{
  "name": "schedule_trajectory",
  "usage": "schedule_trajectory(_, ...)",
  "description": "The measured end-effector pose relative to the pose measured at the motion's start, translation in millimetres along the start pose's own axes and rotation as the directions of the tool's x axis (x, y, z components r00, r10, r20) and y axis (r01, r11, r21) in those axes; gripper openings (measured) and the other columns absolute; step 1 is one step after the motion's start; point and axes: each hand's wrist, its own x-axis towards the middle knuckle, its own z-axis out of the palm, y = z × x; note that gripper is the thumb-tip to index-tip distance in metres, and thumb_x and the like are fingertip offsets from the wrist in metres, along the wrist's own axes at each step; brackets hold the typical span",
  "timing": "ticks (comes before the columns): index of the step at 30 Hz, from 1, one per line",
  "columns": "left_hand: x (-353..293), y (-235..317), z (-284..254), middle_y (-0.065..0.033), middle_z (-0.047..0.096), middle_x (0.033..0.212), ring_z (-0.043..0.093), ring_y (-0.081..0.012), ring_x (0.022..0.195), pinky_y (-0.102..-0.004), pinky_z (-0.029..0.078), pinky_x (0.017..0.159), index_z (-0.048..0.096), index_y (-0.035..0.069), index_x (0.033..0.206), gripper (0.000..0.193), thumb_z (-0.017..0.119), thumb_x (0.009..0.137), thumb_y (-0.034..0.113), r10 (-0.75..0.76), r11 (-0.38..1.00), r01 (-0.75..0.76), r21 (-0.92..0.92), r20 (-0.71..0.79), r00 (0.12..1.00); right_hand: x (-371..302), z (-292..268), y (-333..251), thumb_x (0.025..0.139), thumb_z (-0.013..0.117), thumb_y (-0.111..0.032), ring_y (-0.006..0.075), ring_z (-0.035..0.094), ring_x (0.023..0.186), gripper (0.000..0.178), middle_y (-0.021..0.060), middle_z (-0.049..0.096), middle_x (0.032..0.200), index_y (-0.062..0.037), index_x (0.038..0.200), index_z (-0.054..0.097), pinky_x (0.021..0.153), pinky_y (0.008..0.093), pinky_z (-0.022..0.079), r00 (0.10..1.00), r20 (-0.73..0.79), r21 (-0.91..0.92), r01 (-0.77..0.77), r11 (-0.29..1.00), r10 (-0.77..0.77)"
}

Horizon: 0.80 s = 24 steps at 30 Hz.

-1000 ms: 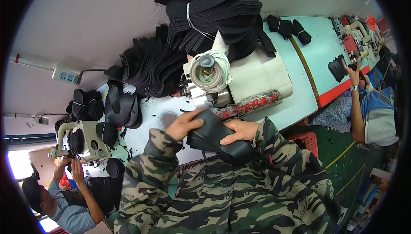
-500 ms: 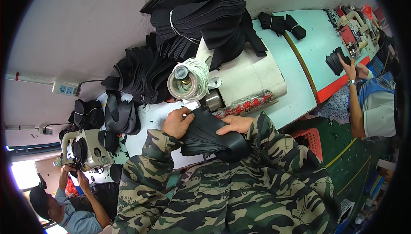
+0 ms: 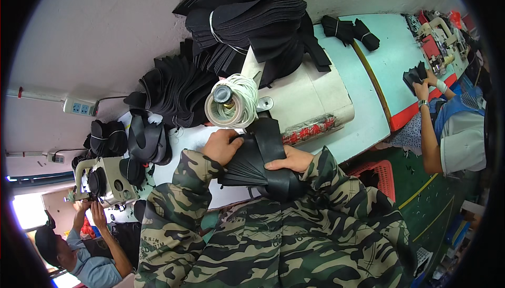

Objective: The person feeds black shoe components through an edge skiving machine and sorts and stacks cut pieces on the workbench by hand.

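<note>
A fanned stack of flat, smooth black pieces (image 3: pixel 243 162) lies against my front at the table edge. My left hand (image 3: pixel 223 147) grips the upper left edge of this stack, its thumb on top and its other fingers mostly hidden. On the right side, my right hand (image 3: pixel 290 159) is closed with its thumb pressed on a single black strip (image 3: pixel 270 138), which stands up apart from the stack toward the machine. Just beyond is a cream machine (image 3: pixel 315 96) with a roll of white cord (image 3: pixel 239 101) on it.
Bundled black pieces (image 3: pixel 247 22) are piled on the machine, and more (image 3: pixel 173 93) lean at left. A red basket (image 3: pixel 383 177) sits low at right. Co-workers handle black pieces (image 3: pixel 414 76) at right and use a machine (image 3: pixel 113 180) at left.
The single black strip now stands raised and separate from the fanned stack. My right hand has shifted slightly right with it. The co-worker at right has lowered the black pieces toward the table.
</note>
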Motion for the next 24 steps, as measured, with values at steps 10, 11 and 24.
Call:
schedule_trajectory(10, 1.6, -6.1, -5.0, -0.0037, 0.056, 0.065, 0.051, -0.0103, 0.063, -0.0269, 0.042, 0.059, 0.060, -0.002, 0.082, 0.018, 0.056, 0.085, 0.016, -0.007, 0.994, 0.022, -0.104, 0.142, 0.990, -3.8, 4.2, -2.7, 0.077, 0.069, -0.028, 0.0159, 0.055, 0.091, 0.050, 0.0088, 0.060, 0.101, 0.0043, 0.112, 0.053, 0.081, 0.0274, 0.044, 0.995, -0.059, -0.038, 0.081, 0.996, -0.083)
schedule_trajectory(11, 1.4, -3.0, -4.3, -0.0037, 0.056, 0.065, 0.051, -0.0103, 0.063, -0.0269, 0.042, 0.059, 0.060, -0.002, 0.082, 0.018, 0.056, 0.085, 0.016, -0.007, 0.994, 0.022, -0.105, 0.140, 0.990, -0.7, 4.9, -4.1, 0.077, 0.069, -0.028, 0.0158, 0.055, 0.090, 0.050, 0.0087, 0.060, 0.101, 0.0041, 0.112, 0.053, 0.081, 0.0275, 0.044, 0.995, -0.074, -0.021, 0.072, 0.997, -0.073)
schedule_trajectory(24, -0.8, 0.9, -7.9, -0.0084, 0.057, 0.067, 0.052, -0.0132, 0.062, -0.0289, 0.042, 0.058, 0.059, -0.003, 0.087, 0.018, 0.058, 0.084, 0.014, 0.046, 0.998, -0.046, -0.038, 0.015, 0.999, -13.1, 16.2, -12.9, 0.076, 0.071, -0.022, 0.0166, 0.053, 0.099, 0.053, 0.0101, 0.058, 0.108, 0.0030, 0.117, 0.049, 0.088, 0.0290, 0.041, 0.981, -0.192, 0.098, 0.037, 0.995, -0.017)
